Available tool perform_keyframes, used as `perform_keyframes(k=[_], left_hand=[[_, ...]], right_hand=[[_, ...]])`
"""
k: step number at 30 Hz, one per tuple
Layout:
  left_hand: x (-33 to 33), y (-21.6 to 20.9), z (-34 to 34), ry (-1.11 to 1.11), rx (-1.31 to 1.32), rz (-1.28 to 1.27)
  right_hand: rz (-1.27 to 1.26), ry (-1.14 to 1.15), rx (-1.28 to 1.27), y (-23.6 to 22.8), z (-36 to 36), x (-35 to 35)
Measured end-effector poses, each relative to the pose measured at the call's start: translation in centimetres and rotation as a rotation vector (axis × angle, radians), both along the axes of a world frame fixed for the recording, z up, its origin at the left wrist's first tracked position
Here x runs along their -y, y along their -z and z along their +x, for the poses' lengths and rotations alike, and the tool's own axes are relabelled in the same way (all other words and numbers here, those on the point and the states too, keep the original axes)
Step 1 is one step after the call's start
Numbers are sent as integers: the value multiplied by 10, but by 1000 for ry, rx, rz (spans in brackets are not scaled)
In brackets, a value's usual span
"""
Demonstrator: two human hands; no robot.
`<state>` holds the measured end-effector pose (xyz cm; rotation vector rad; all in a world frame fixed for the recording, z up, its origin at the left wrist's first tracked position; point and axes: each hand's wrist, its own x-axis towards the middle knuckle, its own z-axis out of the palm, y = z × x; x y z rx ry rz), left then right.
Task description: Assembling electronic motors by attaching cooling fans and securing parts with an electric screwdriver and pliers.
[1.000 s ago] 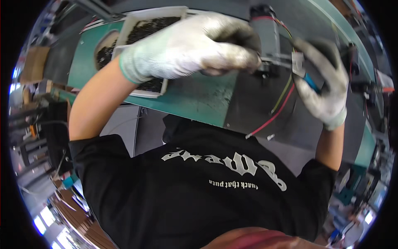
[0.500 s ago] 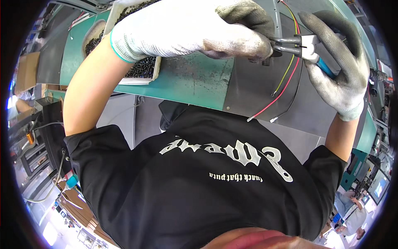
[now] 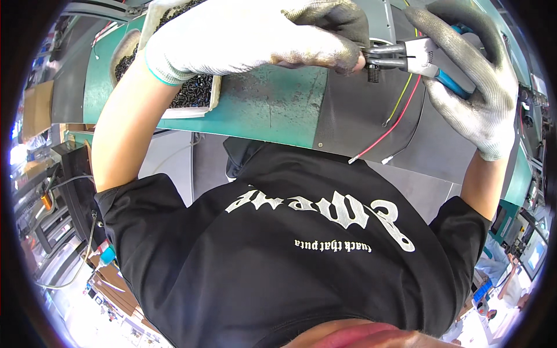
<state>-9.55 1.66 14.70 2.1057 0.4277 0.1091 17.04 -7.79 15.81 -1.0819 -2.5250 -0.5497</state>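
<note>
My right hand (image 3: 478, 87), in a grey-white work glove, is wrapped around pliers with blue handles (image 3: 451, 84) and dark jaws (image 3: 387, 56). The jaws point left and meet the fingertips of my gloved left hand (image 3: 328, 40). Pinched there is a small black ribbed part (image 3: 373, 73), its coil-like end showing below the jaws. Its upper portion is hidden by fingers and pliers. Behind the pliers hang a red wire (image 3: 390, 132) and a yellow-green wire (image 3: 397, 103), with metal terminals at their lower ends. A black wire (image 3: 413, 139) curves beside them.
A white bin (image 3: 216, 95) of small black parts stands under my left forearm. Another light container (image 3: 116, 55) of black pieces is farther left. The green bench top (image 3: 267, 110) adjoins a dark grey surface (image 3: 342, 116). People work in the background at lower right.
My hands and the pliers have shifted slightly left. More of the black ribbed part now shows beneath the jaws. Both hands keep their grip.
</note>
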Motion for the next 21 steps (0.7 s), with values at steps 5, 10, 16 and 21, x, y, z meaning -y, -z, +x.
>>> perform_keyframes(k=[5,10,16,21], left_hand=[[1,-4,3,11,42,73],[-1,15,2,181,427,259],[5,-6,7,-168,-181,-157],[3,-9,7,-183,-183,-148]], right_hand=[[-26,6,-3,3,3,3],[-45,-3,-6,7,24,2],[-61,-11,-5,10,22,0],[-68,-15,-2,7,24,-1]])
